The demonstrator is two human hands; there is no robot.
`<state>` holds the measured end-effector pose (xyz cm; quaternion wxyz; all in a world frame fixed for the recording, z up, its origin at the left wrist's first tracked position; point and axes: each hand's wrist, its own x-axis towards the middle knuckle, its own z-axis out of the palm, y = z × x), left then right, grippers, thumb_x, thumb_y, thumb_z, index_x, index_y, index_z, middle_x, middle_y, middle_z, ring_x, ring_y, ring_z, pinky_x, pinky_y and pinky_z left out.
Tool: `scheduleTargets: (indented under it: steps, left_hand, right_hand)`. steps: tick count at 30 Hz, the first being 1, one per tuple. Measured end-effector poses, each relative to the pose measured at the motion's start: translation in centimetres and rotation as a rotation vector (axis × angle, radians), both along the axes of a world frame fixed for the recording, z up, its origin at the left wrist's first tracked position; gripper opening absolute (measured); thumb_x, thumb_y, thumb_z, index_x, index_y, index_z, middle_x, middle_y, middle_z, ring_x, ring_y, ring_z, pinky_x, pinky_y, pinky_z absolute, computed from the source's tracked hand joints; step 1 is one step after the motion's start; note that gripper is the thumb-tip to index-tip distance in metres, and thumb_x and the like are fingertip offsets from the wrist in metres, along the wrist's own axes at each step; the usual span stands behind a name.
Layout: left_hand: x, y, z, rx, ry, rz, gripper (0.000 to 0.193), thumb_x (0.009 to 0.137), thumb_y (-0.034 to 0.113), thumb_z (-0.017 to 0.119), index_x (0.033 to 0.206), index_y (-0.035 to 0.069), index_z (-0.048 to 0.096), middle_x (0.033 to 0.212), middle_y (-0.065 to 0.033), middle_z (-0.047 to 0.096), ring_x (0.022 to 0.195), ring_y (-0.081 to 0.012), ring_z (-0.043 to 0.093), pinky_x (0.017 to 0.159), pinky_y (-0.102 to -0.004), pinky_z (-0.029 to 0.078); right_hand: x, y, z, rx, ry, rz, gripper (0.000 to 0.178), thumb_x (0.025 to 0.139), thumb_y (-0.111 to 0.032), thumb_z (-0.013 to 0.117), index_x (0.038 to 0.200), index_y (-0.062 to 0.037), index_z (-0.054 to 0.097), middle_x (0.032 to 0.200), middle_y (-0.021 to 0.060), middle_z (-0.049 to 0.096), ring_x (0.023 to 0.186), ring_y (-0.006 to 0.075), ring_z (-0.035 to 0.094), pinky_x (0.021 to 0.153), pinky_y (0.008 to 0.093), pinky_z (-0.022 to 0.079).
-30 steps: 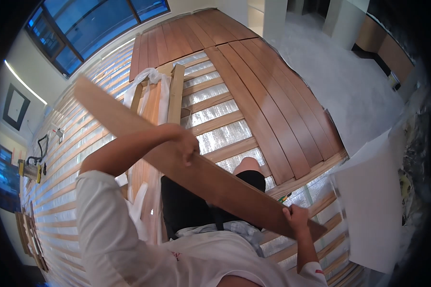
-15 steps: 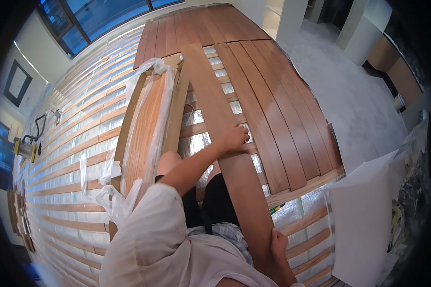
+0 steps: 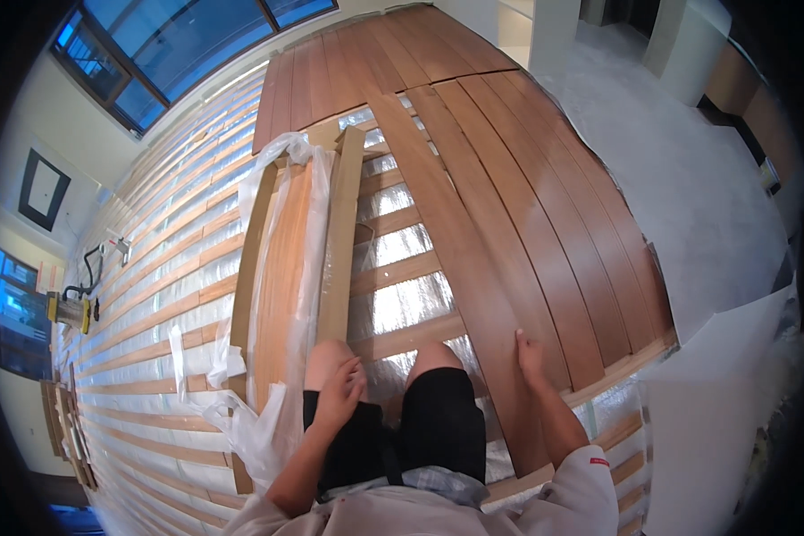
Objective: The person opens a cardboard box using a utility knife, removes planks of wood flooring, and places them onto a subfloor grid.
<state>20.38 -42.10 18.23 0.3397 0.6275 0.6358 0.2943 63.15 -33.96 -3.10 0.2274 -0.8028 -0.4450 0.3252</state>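
A long brown floorboard (image 3: 456,250) lies at a slant across the wooden battens, close beside the laid boards, with a thin gap showing toward its far end. My right hand (image 3: 533,364) is at the right edge of its near part, thumb on top; the other fingers are mostly hidden. By my left knee, my left hand (image 3: 338,393) hangs with loosely bent fingers and holds nothing. To the left, an opened cardboard box (image 3: 339,241) with crumpled clear plastic wrap (image 3: 315,223) holds more wooden boards (image 3: 283,259).
Laid floorboards (image 3: 545,223) stretch to the right and the far side. Battens (image 3: 179,313) over silvery foil run across the left. A black-and-yellow tool (image 3: 71,311) with a hose sits far left. Pale sheeting (image 3: 724,393) lies to the right, before a grey floor (image 3: 616,125).
My left hand has let go of the floorboard and drawn back to my left knee. The board has shifted right, against the laid boards, and my right hand has moved forward along it.
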Motion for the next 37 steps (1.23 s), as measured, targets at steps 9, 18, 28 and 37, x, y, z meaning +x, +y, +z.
scheduleTargets:
  steps: [9,18,28,37]
  left_hand:
    - [-3.7,-3.1,0.2,0.027,0.291,0.189,0.037,0.077,0.003,0.069,0.114,0.004,0.064,0.125,-0.0181,0.049,0.116,-0.035,0.05,0.1,-0.0399,0.042]
    - [-3.5,-1.1,-2.0,-0.014,0.292,0.16,0.031,0.076,0.002,0.069,0.107,0.005,0.067,0.12,-0.0167,0.051,0.109,-0.033,0.053,0.096,-0.04,0.044]
    - [-3.9,0.0,-2.3,-0.002,0.36,0.102,0.03,0.076,0.004,0.068,0.106,0.006,0.067,0.118,-0.0165,0.052,0.107,-0.0334,0.053,0.094,-0.041,0.044]
    - [-3.1,-0.8,-2.2,-0.042,0.33,0.143,0.028,0.08,0.006,0.067,0.108,0.008,0.067,0.124,-0.0153,0.051,0.113,-0.0317,0.051,0.101,-0.0421,0.039]
  right_hand:
    - [-5.1,9.7,-3.4,-0.036,-0.053,-0.019,0.073,0.093,-0.06,0.045,0.085,0.0077,0.069,0.083,0.0319,0.064,0.082,0.0472,0.065,0.074,0.0539,0.048]
    - [-5.9,11.1,-7.0,-0.001,0.006,-0.141,0.07,0.092,-0.059,0.051,0.084,0.0089,0.066,0.077,0.0332,0.061,0.077,0.0483,0.063,0.069,0.0517,0.047]
    - [-8.3,11.2,-5.6,-0.065,-0.172,-0.15,0.068,0.093,-0.06,0.047,0.088,0.004,0.071,0.086,0.029,0.066,0.083,0.0491,0.064,0.075,0.0543,0.05]
    - [-11.7,6.5,-0.4,0.543,-0.326,0.043,0.035,0.084,-0.006,0.058,0.12,-0.0059,0.061,0.128,0.0247,0.055,0.124,0.0402,0.05,0.106,0.0436,0.04]
